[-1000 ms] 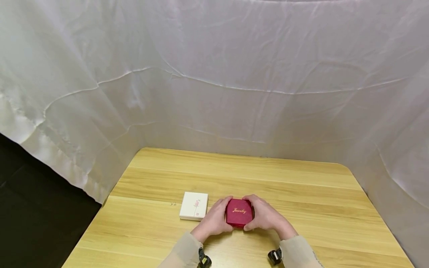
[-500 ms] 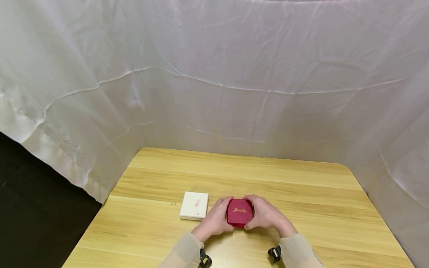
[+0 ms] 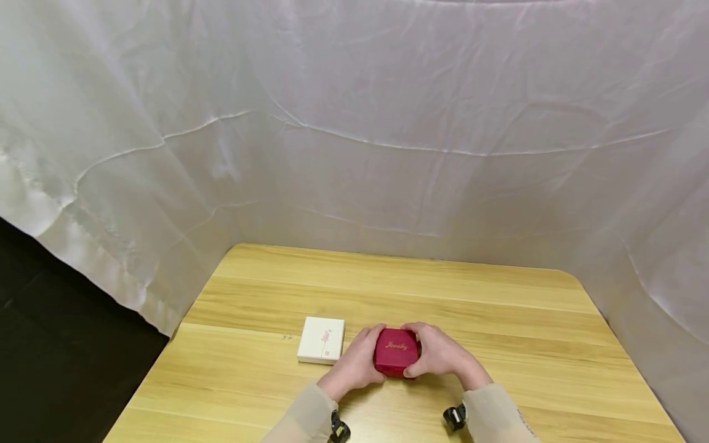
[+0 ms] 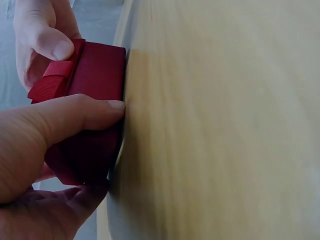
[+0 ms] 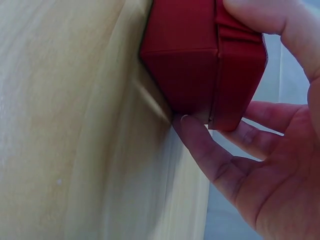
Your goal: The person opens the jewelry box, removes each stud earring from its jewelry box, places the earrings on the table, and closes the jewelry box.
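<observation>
A red jewelry box (image 3: 396,352) with gold "Jewelry" lettering sits on the table between both hands. My left hand (image 3: 356,363) grips its left side. In the left wrist view, that thumb (image 4: 82,117) lies across the lower part of the box. The right hand (image 3: 440,354) holds the opposite side. Its thumb (image 5: 265,15) presses the lid's front edge by a ribbon bow (image 4: 54,80), while a finger touches the box low down. At one corner in the right wrist view, a thin gap shows between lid (image 5: 240,75) and base. The inside is hidden.
A flat white box (image 3: 321,339) with a pink flower print stands just left of my left hand. Two tiny items (image 3: 287,336), too small to identify, lie left of it. Pale cloth (image 3: 421,184) hangs behind the wooden table (image 3: 471,295).
The red box's lid has tilted back slightly, and its lettering has shifted a little upward in the head view. Both hands stay almost in place.
</observation>
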`<state>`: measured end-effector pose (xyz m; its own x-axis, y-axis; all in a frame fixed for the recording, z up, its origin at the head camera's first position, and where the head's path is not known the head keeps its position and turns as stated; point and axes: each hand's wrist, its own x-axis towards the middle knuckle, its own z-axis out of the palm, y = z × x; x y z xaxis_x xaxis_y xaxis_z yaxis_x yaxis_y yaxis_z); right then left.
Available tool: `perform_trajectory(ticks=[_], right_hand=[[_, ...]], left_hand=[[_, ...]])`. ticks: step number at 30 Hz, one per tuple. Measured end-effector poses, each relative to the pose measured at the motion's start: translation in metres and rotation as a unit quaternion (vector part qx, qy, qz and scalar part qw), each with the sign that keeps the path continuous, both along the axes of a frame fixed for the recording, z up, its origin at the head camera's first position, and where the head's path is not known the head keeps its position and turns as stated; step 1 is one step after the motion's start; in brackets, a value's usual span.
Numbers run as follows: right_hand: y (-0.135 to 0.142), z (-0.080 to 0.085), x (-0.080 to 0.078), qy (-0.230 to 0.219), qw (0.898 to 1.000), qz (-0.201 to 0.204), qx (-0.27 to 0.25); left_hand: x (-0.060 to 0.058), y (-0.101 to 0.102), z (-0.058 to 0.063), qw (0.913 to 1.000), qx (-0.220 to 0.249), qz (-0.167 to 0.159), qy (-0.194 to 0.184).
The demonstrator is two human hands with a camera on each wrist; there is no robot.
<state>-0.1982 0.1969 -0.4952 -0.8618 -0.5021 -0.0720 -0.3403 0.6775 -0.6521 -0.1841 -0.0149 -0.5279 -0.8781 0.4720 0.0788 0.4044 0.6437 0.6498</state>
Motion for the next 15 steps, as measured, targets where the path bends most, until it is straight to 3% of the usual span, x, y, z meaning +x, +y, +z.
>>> perform_trajectory(ticks=[15], right_hand=[[0.0008,0.0017,0.0017,-0.003,1.000,-0.006,-0.012]], left_hand=[[-0.0014,-0.0033,0.0032,0.9994,0.001,-0.002,-0.033]])
